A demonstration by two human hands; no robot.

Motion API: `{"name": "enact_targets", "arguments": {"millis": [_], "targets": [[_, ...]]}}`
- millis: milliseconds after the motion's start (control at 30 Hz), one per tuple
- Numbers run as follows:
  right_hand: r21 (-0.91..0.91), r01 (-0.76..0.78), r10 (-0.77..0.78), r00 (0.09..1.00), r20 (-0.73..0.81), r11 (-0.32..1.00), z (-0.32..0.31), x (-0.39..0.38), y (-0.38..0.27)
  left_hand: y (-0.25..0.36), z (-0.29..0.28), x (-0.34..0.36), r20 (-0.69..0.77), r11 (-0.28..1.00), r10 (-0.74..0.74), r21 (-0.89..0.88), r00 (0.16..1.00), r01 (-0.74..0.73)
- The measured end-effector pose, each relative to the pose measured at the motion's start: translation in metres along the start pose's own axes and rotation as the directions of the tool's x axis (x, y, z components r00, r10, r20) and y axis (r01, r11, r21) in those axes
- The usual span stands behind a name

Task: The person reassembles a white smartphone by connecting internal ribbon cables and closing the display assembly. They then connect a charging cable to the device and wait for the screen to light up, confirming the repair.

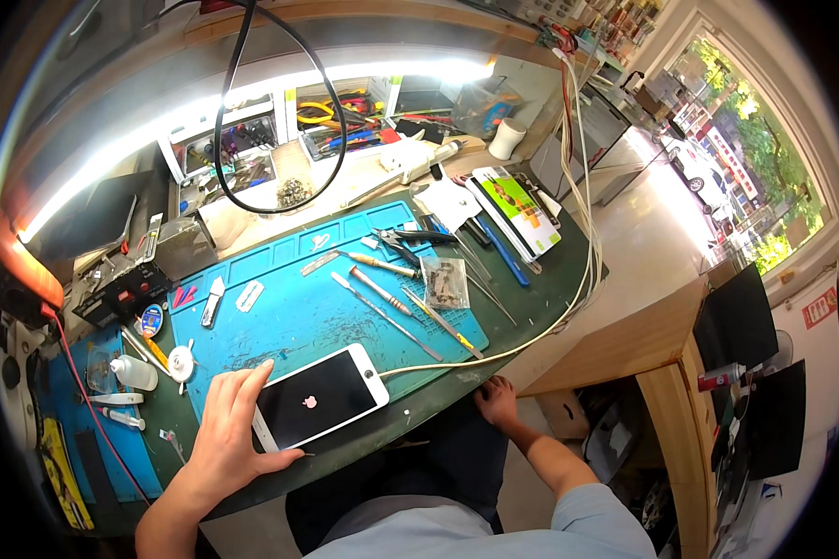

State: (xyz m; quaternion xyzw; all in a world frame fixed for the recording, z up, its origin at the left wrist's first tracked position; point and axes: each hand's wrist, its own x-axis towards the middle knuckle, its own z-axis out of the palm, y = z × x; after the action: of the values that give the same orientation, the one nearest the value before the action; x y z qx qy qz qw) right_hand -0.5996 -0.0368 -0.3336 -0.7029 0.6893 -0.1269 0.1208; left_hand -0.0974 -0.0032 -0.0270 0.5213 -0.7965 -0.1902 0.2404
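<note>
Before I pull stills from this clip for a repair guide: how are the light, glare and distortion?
Head view: the light strip over the bench is blown out white, and the doorway on the right is overexposed. The fisheye bends the bench edge and darkens the corners. The phone under the left hand reads clearly; small tools look soft.

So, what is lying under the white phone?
The white phone lies on the blue mat, its near end over the green table top. The left hand covers its left edge; anything directly beneath is hidden.
</note>
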Motion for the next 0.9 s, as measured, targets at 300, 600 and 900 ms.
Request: {"name": "enact_targets", "arguments": {"millis": [300, 600, 900], "targets": [[0.014, 0.012, -0.012, 1.0, 0.008, 1.0, -0.003, 0.0, -0.003, -0.001, 0.0, -0.001, -0.02, 1.0, 0.024, 0.009, 1.0, -0.024], [-0.047, 0.027, -0.028, 0.999, -0.022, 0.999, 0.011, -0.003, 0.005, -0.003, -0.003, -0.002, -0.004, 1.0, 0.017, -0.023, 1.0, -0.017], [-0.07, 0.037, -0.038, 0.999, -0.016, 0.997, 0.005, -0.002, 0.001, -0.005, -0.001, -0.003, -0.011, 0.999, 0.028, -0.034, 1.0, -0.028]]}}
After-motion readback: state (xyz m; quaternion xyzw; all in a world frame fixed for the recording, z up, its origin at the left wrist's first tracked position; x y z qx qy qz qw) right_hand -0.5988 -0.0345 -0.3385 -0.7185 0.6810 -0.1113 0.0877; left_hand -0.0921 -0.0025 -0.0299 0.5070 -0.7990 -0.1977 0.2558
